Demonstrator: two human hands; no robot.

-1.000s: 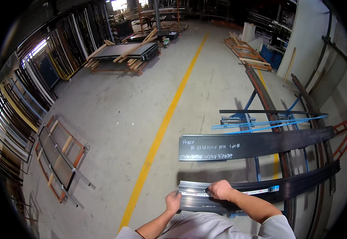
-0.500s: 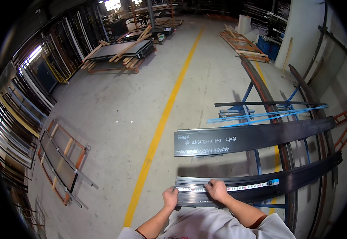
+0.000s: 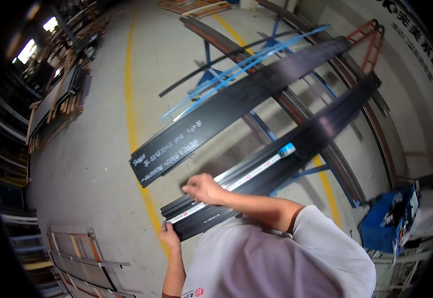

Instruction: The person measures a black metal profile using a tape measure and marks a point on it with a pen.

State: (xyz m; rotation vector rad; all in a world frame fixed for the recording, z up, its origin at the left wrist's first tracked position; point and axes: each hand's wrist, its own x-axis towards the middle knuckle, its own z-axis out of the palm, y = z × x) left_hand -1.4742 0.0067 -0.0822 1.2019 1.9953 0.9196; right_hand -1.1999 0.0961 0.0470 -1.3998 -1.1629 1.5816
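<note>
A long stack of dark metal profiles (image 3: 196,229) lies across the rack in front of me. A tape measure's white blade (image 3: 250,175) runs along its top from the near left end to the blue tape case (image 3: 287,149). At that left end my left hand (image 3: 171,237) is closed, thumb and fingers pinching the blade's tip against the profile edge. My right hand (image 3: 205,190) is over the far edge of the profiles, beside the blade, fingers curled together. Whatever it may hold is too small to make out.
Beyond lies a wide dark profile (image 3: 226,111) with white handwriting. Thin blue strips (image 3: 256,60) rest behind it on the rack rails (image 3: 296,107). A blue bin (image 3: 388,221) stands at right; a wooden-framed panel (image 3: 80,258) lies at lower left, stacked panels (image 3: 60,99) at far left.
My view has swung to the right and tilted, so the profiles now slant. My right hand has lifted off the blade toward the far edge. My left hand stays at the profile end.
</note>
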